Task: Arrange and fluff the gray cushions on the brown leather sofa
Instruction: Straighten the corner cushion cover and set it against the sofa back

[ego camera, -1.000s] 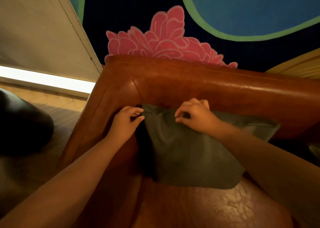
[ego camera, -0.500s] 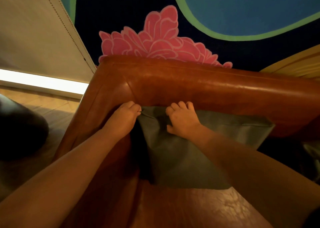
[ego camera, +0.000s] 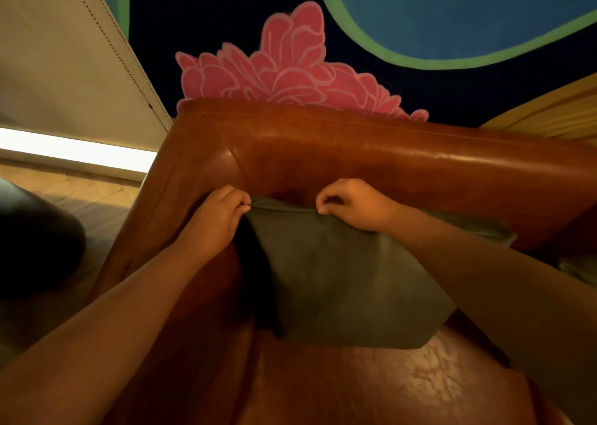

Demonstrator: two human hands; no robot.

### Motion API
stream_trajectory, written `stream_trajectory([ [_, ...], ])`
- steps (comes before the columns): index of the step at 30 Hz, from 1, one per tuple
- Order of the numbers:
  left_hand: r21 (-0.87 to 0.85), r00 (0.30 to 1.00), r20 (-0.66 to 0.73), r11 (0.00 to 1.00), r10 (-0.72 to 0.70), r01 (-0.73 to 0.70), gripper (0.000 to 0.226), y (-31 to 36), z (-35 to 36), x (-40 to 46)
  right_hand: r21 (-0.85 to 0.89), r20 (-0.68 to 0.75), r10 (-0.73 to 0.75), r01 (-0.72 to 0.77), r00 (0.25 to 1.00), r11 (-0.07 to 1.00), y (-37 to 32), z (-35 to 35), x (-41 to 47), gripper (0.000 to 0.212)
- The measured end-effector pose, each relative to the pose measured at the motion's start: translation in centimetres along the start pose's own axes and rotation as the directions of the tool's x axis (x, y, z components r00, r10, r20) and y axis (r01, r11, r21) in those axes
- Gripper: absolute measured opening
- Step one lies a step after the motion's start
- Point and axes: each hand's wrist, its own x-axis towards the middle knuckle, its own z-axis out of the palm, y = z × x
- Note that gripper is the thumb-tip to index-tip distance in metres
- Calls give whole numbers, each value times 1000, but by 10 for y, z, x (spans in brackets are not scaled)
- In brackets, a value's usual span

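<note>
Right forearm point(ego camera: 484, 263) hides gray cushion's point(ego camera: 339, 279) right side.

Dim, warm light; a bright strip point(ego camera: 74, 153) glows left, wide-angle edges bend.

Second cushion point(ego camera: 581, 271) cut off (right edge); arm-hidden.

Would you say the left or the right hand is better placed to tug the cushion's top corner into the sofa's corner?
Probably the left hand: it pinches the gray cushion at the corner nearest the sofa armrest; the right hand grips mid-edge.
</note>
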Motion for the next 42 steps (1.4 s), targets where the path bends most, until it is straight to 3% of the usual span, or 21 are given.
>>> stream_trajectory([
  [2,-35,1000,-24,999,-16,16,5,3,2,4,207,2,90,-89,996,974,5,-2,-3,7],
  [4,-63,998,-33,996,-58,56,5,7,2,11,273,-57,157,-136,986,952,11,2,-7,7],
  [7,-22,992,37,992,-121,122,6,9,0,22,133,-250,142,-111,958,985,18,9,-13,6],
  [11,90,990,48,988,-131,127,7,9,-13,16,-1,-529,103,-121,842,993,34,0,-46,5],
  [15,155,998,40,986,55,-61,19,39,-10,18,-249,-347,110,-205,932,947,50,-1,-82,25],
  [17,150,977,170,977,128,-154,39,65,4,28,-291,-261,131,-207,956,934,51,-2,-84,38],
  [20,149,953,290,979,89,-137,47,101,32,43,-378,-253,58,-154,966,913,51,-5,-79,37],
  [25,265,960,251,945,125,-192,33,115,59,50,-494,-248,-81,-54,965,868,57,-1,-74,13],
  [29,336,948,127,887,290,-317,4,108,75,39,-535,-248,-150,-6,957,845,61,6,-69,7],
  [32,318,937,73,882,343,-348,3,105,80,37,-497,-279,-149,-10,949,867,55,6,-69,7],
  [34,246,973,-28,945,230,-216,3,104,74,40,-409,-353,-121,-37,928,912,47,3,-74,8],
  [36,104,985,-172,994,-9,27,8,96,60,32,-310,-434,-93,-51,896,949,37,7,-88,7],
  [39,-77,889,-358,958,-286,277,16,66,43,-5,-246,-480,-88,-38,873,969,27,36,-123,8],
  [42,-178,870,-265,908,-416,380,23,43,43,-52,-184,-524,-49,-56,850,981,28,81,-160,10],
])
